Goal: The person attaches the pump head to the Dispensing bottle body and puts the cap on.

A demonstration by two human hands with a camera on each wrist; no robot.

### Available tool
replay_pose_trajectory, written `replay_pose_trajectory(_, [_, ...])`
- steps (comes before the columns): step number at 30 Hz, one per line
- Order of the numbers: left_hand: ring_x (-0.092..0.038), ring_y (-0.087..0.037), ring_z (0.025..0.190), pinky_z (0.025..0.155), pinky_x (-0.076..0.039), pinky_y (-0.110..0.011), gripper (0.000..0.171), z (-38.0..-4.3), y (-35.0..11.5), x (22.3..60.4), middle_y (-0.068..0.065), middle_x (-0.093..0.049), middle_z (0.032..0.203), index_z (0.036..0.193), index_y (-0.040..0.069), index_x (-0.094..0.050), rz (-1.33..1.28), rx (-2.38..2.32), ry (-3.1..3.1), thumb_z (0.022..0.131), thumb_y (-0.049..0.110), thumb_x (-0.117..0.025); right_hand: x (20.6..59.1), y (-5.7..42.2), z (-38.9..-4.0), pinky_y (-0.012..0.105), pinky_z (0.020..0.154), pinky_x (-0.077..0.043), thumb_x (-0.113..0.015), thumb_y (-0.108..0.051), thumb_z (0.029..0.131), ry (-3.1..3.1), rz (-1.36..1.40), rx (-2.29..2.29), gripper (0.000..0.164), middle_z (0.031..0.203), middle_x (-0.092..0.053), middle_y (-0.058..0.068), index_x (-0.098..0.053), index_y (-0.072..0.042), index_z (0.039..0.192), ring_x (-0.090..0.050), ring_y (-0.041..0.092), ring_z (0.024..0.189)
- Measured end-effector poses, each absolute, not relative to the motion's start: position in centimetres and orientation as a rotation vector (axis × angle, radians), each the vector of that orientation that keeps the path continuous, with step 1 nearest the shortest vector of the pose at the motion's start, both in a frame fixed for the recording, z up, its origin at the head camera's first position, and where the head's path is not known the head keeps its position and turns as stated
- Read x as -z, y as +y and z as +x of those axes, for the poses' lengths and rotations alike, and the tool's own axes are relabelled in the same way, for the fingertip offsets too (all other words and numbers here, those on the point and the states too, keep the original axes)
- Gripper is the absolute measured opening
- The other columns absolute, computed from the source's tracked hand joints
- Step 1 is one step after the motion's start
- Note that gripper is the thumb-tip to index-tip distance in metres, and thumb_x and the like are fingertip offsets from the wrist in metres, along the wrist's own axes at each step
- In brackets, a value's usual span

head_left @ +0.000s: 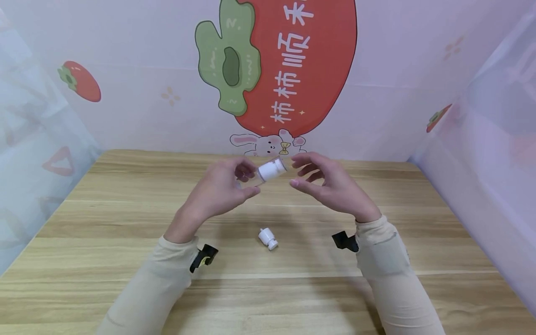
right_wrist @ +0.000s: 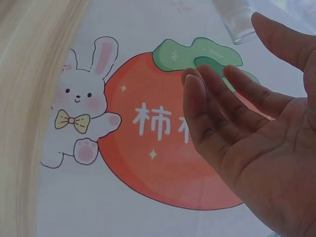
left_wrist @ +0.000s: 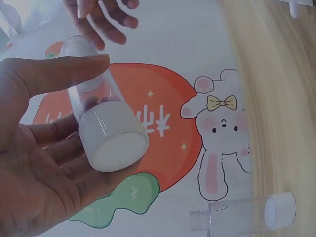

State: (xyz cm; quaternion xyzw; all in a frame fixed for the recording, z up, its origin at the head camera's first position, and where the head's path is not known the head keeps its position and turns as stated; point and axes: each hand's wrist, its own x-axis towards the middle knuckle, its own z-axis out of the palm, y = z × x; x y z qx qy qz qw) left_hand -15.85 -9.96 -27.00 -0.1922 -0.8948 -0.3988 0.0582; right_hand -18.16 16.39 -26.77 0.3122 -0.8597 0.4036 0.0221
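Note:
My left hand (head_left: 224, 186) holds a small clear bottle (head_left: 271, 170) between thumb and fingers, tilted up above the table. In the left wrist view this bottle (left_wrist: 113, 136) has a white base towards the camera and a white part inside its clear far end. My right hand (head_left: 332, 184) hovers beside that far end, fingers loosely bent, holding nothing. In the right wrist view a gap separates the right hand (right_wrist: 252, 123) from a clear cylinder end (right_wrist: 242, 24). A white pump top (head_left: 268, 238) lies on the table below the hands.
A second clear bottle (left_wrist: 237, 217), with a bare threaded neck and white base, shows in the left wrist view. The wooden table (head_left: 125, 260) meets a printed backdrop (head_left: 138, 107) behind, with pale sheets (head_left: 498, 153) at the sides.

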Motion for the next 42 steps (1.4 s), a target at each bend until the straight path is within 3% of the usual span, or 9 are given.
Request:
replay_pose_trajectory(19, [-0.063,-0.028,0.099,0.084,-0.053,-0.042,0.044,-16.5,-12.4,26.2,-0.014,-0.065,0.113,0.121,-0.003,-0.060,-0.418,1.397,-2.522,0.084,0.007,-0.081,27.8,15.2,-18.0,0.040,0.088,-0.055,-0.079,-0.023,0.091,-2.816,1.000,-1.026,0.049,0.119,-0.065,0.007,-0.060,-0.005,0.132,-0.063,0.022,0.104])
replay_pose_trajectory(36, [-0.062,-0.024,0.097,0.081,-0.055,-0.025,0.041,-16.8,-14.7,25.8,-0.018,-0.064,0.110,0.120,-0.007,-0.061,-0.228,1.520,-2.305,0.085,0.005,-0.078,28.6,14.0,-17.9,0.043,0.087,-0.056,-0.078,-0.023,0.091,-2.902,1.096,-0.840,0.043,0.118,-0.066,0.007,-0.063,-0.004,0.127,-0.064,0.021,0.101])
replay_pose_trajectory(42, [-0.064,-0.026,0.101,0.085,-0.056,-0.027,0.045,-17.4,-15.8,26.2,-0.018,-0.064,0.114,0.124,-0.009,-0.058,-0.143,1.515,-2.273,0.085,0.003,-0.078,28.9,13.5,-17.8,0.038,0.086,-0.055,-0.079,-0.025,0.091,-2.962,1.112,-0.738,0.042,0.117,-0.067,0.005,-0.065,-0.005,0.126,-0.064,0.020,0.101])
